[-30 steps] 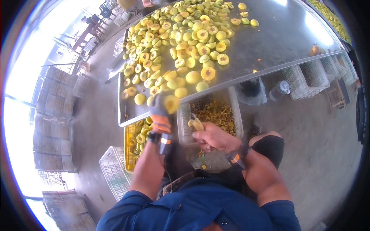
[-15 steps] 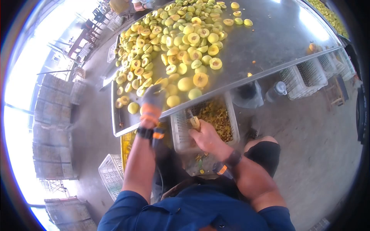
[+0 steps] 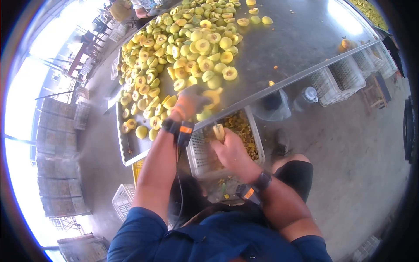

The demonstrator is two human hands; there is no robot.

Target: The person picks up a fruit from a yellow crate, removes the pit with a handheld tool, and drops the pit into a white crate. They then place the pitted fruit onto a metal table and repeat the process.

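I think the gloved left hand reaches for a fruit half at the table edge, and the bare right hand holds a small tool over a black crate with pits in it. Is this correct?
Not fully. In the head view the crate under the right hand is white, not black. The rest holds: the gloved left hand is on a fruit half at the edge of the metal table, and the bare right hand holds a small tool over the pits.

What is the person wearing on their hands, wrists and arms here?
The left hand wears a grey work glove with an orange cuff; the right hand is bare. Each wrist carries a black band with a small black-and-orange device. Blue sleeves are rolled up above the elbows, leaving both forearms uncovered.
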